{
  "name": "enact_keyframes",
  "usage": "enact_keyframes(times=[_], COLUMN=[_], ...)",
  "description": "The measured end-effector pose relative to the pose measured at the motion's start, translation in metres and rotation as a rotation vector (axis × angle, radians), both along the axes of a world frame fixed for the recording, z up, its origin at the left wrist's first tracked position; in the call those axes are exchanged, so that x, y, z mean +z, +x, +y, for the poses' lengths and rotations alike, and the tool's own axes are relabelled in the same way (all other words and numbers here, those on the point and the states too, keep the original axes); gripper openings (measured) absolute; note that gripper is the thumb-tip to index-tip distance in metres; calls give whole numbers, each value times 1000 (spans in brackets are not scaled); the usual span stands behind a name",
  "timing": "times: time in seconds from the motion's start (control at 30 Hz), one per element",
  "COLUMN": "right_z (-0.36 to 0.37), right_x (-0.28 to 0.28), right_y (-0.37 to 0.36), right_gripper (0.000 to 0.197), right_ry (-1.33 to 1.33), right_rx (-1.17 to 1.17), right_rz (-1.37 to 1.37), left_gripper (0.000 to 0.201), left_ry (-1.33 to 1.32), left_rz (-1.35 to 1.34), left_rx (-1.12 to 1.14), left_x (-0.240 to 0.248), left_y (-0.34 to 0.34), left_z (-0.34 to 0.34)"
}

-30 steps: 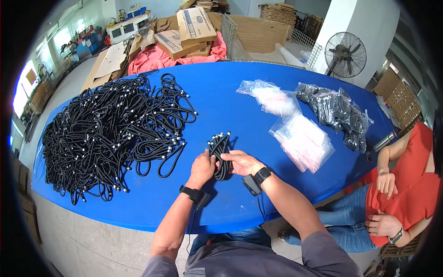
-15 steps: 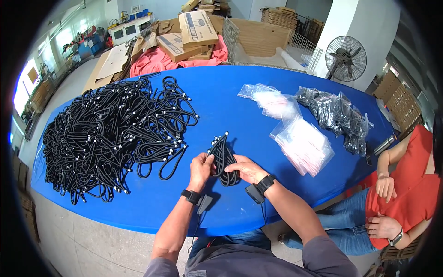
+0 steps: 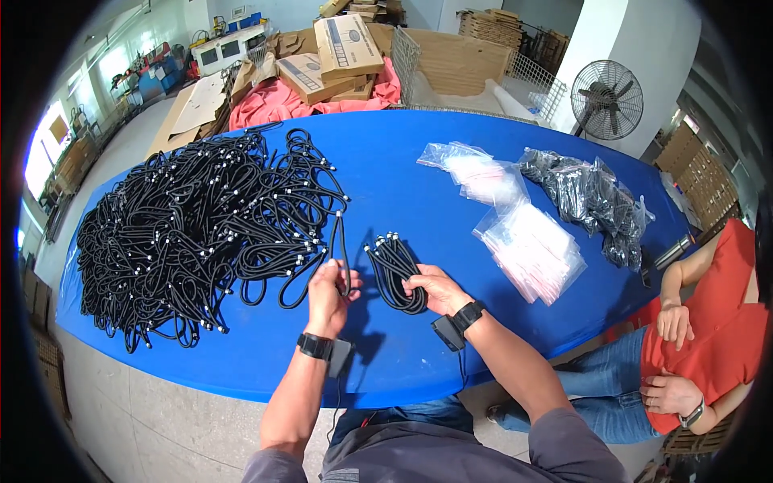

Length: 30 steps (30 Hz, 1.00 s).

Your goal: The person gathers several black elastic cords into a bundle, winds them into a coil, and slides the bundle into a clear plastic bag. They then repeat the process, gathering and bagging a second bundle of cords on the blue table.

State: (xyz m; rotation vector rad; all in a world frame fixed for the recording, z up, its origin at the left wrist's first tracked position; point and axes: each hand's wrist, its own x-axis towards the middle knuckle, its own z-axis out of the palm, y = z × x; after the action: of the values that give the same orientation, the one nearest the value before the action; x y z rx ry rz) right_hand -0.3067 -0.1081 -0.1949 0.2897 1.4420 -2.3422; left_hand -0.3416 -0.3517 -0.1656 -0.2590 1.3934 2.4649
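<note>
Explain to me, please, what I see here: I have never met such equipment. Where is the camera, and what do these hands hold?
There is no robot; a person's bare hands are the grip. The view comes from a wide fisheye camera worn on that person's head, looking down, so straight edges look bent.

The left hand holds a looped black cord. The right hand grasps the near end of a bundle of black cords with silvery tips.

On the blue table are a large cord pile at left, clear plastic bags at right, and, beyond them, bags with black contents.
</note>
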Motion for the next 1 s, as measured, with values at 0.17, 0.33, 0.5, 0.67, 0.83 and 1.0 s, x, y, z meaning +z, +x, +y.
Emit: enact_keyframes(times=[0.17,0.33,0.5,0.67,0.83,1.0], right_z=[-19,-26,-29,-24,-19,-17], right_x=[12,9,5,3,0,-8], right_y=[7,9,13,9,9,9], right_gripper=[12,9,11,12,12,14], right_ry=[41,-53,-135,-116,-214,-161], right_rx=[-41,-82,-51,-39,-136,-186], right_rz=[45,-31,-20,-45,-107,-84], left_gripper=[28,22,20,17,19,25], left_ry=[37,135,185,116,205,381], left_rz=[-45,-129,-94,-4,-93,-3], left_rx=[48,-21,-103,-103,-61,-85], left_x=[-21,-22,-20,-39,-40,-36], left_y=[28,33,27,11,11,12], left_z=[23,27,32,28,27,23])
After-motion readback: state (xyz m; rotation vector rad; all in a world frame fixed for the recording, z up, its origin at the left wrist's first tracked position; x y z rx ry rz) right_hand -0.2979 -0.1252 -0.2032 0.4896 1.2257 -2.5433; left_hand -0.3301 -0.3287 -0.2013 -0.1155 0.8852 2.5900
